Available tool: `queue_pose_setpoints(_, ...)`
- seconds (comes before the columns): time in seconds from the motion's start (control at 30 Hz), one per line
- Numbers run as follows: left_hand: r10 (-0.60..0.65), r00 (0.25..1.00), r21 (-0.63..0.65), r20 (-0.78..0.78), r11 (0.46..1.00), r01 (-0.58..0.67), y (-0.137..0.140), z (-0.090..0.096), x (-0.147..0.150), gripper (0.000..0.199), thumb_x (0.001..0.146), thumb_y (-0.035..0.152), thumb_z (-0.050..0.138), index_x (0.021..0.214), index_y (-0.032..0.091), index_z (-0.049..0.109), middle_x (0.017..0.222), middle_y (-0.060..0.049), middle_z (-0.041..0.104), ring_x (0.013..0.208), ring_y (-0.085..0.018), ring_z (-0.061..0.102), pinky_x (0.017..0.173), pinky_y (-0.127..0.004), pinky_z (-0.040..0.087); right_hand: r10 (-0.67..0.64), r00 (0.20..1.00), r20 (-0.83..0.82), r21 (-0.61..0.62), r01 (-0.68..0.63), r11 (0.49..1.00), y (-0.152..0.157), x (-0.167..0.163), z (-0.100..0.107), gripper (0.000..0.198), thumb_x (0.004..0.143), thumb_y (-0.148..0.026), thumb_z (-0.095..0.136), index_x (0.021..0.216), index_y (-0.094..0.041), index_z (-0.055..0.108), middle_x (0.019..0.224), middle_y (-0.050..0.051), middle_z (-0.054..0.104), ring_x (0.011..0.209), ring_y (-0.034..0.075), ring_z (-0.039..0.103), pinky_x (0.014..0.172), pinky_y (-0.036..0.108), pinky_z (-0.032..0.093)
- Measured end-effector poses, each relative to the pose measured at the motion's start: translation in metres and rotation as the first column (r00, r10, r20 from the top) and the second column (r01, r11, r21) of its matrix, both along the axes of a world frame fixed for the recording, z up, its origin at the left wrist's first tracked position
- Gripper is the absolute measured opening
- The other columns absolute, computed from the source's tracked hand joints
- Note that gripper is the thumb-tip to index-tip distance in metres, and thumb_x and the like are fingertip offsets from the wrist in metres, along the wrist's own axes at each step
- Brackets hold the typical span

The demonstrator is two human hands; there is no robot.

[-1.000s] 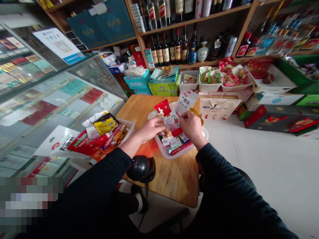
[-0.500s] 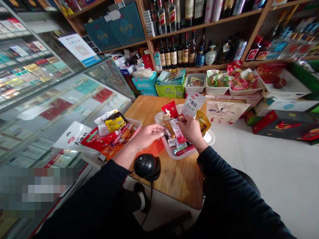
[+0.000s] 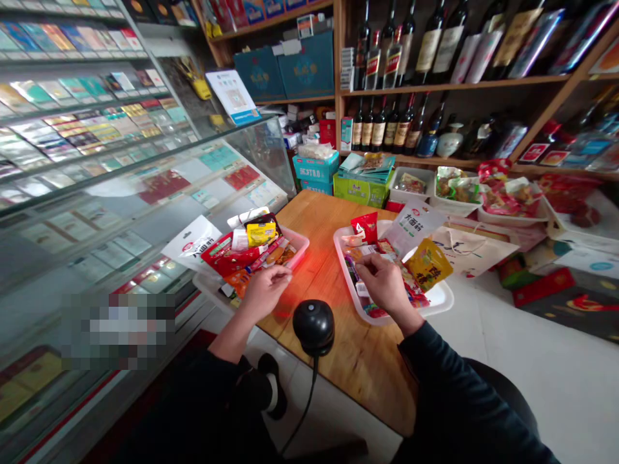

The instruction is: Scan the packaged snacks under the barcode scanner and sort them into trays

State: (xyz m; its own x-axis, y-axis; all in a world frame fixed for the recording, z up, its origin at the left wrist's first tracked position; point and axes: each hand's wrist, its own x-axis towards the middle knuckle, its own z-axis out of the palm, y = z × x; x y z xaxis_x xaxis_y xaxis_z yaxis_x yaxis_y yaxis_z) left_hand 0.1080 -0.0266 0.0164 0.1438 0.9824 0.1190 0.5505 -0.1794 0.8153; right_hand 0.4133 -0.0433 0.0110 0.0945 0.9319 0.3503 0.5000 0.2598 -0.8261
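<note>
My left hand point(image 3: 265, 291) hovers by the near right corner of the left plastic tray point(image 3: 303, 248), its fingertips pressed together and nothing showing between them. That tray is heaped with snack packets, among them a red pouch point(image 3: 223, 259), a yellow packet point(image 3: 261, 234) and a white pouch point(image 3: 193, 243). Over the right plastic tray point(image 3: 449, 301) my right hand point(image 3: 383, 282) is closed in a pinch; what its fingertips hold, if anything, is hidden. Around it lie a white pouch point(image 3: 411, 225), a gold pouch point(image 3: 429, 265) and a small red packet point(image 3: 366, 225).
A black scanner point(image 3: 313, 325) with a cable stands on the wooden table point(image 3: 319, 216) between the trays, casting red light. A glass display counter point(image 3: 188, 187) runs along the left. Behind are boxes, snack bins point(image 3: 457, 205) and bottle shelves point(image 3: 435, 87). A paper bag point(image 3: 478, 248) stands at right.
My left hand has moved away from the right tray to the left tray, its fingers closing together. My right hand stays over the right tray. The view has shifted, so things appear farther right.
</note>
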Motion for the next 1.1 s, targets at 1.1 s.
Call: queue_pose_setpoints(1.1, 0.290, 0.741, 0.194, -0.605, 0.957, -0.216, 0.057, -0.022, -0.111, 0.024, 0.092, 0.031, 0.057, 0.100, 0.013, 0.070, 0.104, -0.017, 0.071, 0.099, -0.034, 0.067, 0.083, -0.042, 0.051, 0.400, 0.327, 0.856, -0.271, -0.374, 0.887, 0.179, -0.233, -0.008, 0.021, 0.096, -0.020, 0.056, 0.105, -0.019, 0.075, 0.111, 0.014, 0.067, 0.100, 0.025, 0.062, 0.082, 0.031, 0.047)
